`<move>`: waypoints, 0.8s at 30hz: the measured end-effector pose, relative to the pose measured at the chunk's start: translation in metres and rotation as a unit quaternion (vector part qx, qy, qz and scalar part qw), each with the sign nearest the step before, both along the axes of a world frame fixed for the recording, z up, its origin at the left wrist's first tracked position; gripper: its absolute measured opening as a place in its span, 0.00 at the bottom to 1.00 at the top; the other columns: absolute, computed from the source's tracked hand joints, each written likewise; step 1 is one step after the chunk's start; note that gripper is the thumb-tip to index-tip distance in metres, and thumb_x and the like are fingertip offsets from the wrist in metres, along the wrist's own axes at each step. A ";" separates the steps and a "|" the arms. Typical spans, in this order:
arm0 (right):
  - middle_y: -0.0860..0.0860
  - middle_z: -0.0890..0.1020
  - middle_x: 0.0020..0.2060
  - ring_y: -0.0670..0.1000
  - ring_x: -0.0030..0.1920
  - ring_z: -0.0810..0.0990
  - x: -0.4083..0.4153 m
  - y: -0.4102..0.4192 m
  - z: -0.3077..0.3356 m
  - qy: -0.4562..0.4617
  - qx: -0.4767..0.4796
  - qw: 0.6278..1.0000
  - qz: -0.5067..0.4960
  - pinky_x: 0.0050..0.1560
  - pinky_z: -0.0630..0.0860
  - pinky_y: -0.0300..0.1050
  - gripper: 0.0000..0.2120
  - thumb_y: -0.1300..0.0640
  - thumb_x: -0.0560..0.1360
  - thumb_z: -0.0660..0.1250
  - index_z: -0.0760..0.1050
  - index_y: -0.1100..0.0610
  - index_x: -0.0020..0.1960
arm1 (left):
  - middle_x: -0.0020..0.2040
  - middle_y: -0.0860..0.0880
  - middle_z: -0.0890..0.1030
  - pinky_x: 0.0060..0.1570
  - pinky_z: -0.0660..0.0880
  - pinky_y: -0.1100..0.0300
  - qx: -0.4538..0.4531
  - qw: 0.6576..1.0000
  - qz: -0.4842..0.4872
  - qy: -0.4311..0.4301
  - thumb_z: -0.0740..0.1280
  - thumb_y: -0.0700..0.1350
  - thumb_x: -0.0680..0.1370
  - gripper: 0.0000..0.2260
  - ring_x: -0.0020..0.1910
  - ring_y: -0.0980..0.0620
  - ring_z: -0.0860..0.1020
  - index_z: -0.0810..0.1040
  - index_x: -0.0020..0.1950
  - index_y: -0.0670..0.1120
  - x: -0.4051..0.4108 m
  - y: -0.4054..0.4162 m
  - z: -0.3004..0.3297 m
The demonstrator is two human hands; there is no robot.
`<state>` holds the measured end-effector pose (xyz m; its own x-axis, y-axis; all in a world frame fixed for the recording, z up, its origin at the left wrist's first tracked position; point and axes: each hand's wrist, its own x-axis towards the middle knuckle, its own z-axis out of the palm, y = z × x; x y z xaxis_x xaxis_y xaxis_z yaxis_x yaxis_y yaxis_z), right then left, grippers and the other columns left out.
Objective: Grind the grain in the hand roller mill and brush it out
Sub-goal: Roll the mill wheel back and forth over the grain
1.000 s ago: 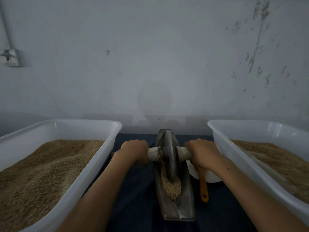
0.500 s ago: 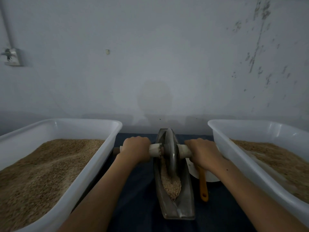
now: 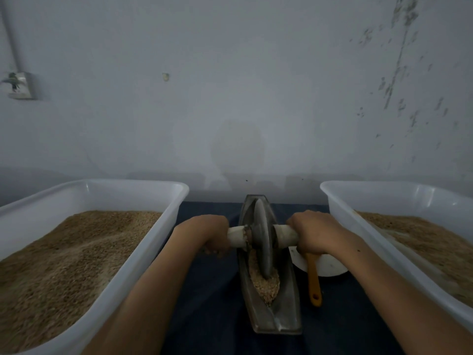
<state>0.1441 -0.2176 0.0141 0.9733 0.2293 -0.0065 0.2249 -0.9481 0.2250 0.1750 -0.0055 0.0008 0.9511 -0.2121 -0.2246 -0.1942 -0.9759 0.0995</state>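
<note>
Left hand (image 3: pixel 210 234) curled round left end of pale cylindrical roller handle (image 3: pixel 236 236); right hand (image 3: pixel 313 233) curled round right end. Dark metal grinding wheel (image 3: pixel 262 242) upright between hands, standing in long boat-shaped metal trough (image 3: pixel 286 303). Crushed tan grain (image 3: pixel 265 283) heaped in trough, nearer than hands. Orange-handled brush (image 3: pixel 314 280) below right hand, on white dish (image 3: pixel 330 266). White plastic tubs of grain outside left hand (image 3: pixel 133 185) and right hand (image 3: pixel 384 187).

left tub (image 3: pixel 176 198): cut by frame edge | right tub (image 3: pixel 330 190): cut off | orange handle (image 3: pixel 314 280): head hidden under right hand (image 3: pixel 316 233)
</note>
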 end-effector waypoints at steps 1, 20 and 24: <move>0.52 0.79 0.52 0.51 0.49 0.77 0.000 0.000 -0.001 -0.002 0.001 1.000 0.000 0.42 0.68 0.43 0.11 0.56 0.74 0.68 0.74 0.54 0.55 | 0.27 0.51 0.76 0.30 0.71 0.62 0.002 1.000 -0.001 -0.007 0.71 0.44 0.70 0.07 0.26 0.56 0.75 0.74 0.35 0.47 0.000 0.000 0.000; 0.51 0.79 0.53 0.52 0.52 0.78 0.009 -0.005 -0.007 -0.013 0.023 1.000 0.010 0.44 0.69 0.42 0.13 0.56 0.74 0.68 0.74 0.53 0.58 | 0.45 0.48 0.81 0.42 0.70 0.56 0.061 0.995 -0.001 -0.083 0.73 0.50 0.70 0.18 0.43 0.49 0.78 0.76 0.57 0.46 -0.004 -0.005 0.001; 0.50 0.78 0.45 0.50 0.44 0.76 0.008 -0.009 -0.007 0.027 0.029 0.999 0.014 0.40 0.70 0.43 0.08 0.56 0.72 0.69 0.72 0.52 0.48 | 0.39 0.49 0.81 0.38 0.71 0.56 0.071 0.995 -0.007 -0.063 0.73 0.48 0.68 0.15 0.38 0.50 0.78 0.79 0.52 0.45 -0.004 -0.005 0.003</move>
